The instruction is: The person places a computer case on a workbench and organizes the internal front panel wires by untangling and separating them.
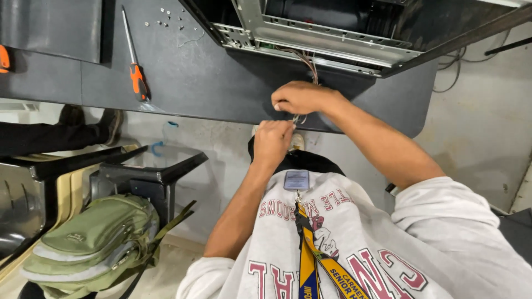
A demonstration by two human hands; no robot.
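My right hand (299, 98) is closed on a thin bundle of wires (308, 65) that runs out of an open metal computer case (310, 33) at the far edge of the dark table (210, 77). The hand rests at the table's near edge. Just below it, my left hand (272, 141) is closed on the small connector end of the same wires (298, 118), off the table's edge. The fingertips of both hands hide most of the connector.
An orange-handled screwdriver (134, 66) lies on the table at left, with several loose screws (169, 17) beyond it. A green backpack (94, 241) sits on a chair at lower left beside a dark stool (149, 174). Another person's dark legs (50, 135) show at left.
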